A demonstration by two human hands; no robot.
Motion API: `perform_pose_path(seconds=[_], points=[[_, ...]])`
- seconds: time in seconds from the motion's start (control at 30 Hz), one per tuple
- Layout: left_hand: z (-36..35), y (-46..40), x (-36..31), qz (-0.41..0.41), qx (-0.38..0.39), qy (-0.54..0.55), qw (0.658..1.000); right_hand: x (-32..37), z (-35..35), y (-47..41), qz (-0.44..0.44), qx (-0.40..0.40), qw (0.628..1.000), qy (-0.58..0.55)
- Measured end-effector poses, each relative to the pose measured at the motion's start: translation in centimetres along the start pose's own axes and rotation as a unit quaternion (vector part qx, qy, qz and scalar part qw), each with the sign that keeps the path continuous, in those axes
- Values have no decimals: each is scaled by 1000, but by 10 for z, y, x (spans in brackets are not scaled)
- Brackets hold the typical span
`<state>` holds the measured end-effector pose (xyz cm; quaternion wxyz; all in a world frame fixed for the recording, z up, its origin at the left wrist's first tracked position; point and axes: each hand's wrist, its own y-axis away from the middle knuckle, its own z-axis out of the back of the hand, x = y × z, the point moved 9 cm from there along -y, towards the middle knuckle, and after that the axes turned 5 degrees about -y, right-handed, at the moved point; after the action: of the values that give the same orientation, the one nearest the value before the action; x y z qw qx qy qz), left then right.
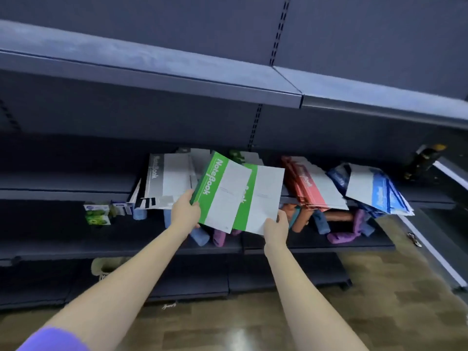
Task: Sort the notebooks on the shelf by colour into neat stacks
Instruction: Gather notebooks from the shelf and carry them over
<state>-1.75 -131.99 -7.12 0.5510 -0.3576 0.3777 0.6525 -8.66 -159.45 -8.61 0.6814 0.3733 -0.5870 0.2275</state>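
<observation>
Above the shelf [76,191] edge, we hold two green notebooks [222,191], left hand [186,211] and right hand [276,228] fingers gripping their near corners; loosely fanned, one may slip and knock the leaning red stack [307,186]

On the lower shelf [63,239], small green and white boxes [97,214] stand toward its left. Rolled cloths, blue [200,236] and purple [340,237], lie along its middle and right. Glossy brown floor [379,312] shows below.
</observation>
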Motion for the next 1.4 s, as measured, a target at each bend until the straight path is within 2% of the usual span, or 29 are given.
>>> perform_pose_path(seconds=[0.27, 0.37, 0.47, 0.63, 0.8, 1.0, 1.13, 1.27, 1.4], points=[[2, -56, -7, 101, -42, -68, 992, 25, -29, -78, 14, 17, 986, 164], [0, -63, -16, 109, -37, -65, 991, 34, -35, -94, 22, 12, 976, 214], [0, -69, -21, 122, -46, -51, 990, 47, -45, -111, 42, 8, 960, 277], [-9, -64, -14, 129, -60, 0, 990, 37, -56, -127, 66, 43, 911, 405], [-42, -61, -21, 105, -28, -7, 994, 30, -48, -138, 72, 79, 935, 337], [-98, -68, -48, 75, -2, -23, 997, 31, -26, -150, 86, 110, 941, 307], [-123, -73, -62, 38, -25, -148, 988, 30, -12, -158, 74, 146, 941, 296], [-138, -67, -68, 15, -24, -327, 945, 31, -6, -162, 71, 179, 937, 290], [-141, -65, -70, -6, -34, -370, 929, 35, -10, -155, 99, 210, 929, 287]])
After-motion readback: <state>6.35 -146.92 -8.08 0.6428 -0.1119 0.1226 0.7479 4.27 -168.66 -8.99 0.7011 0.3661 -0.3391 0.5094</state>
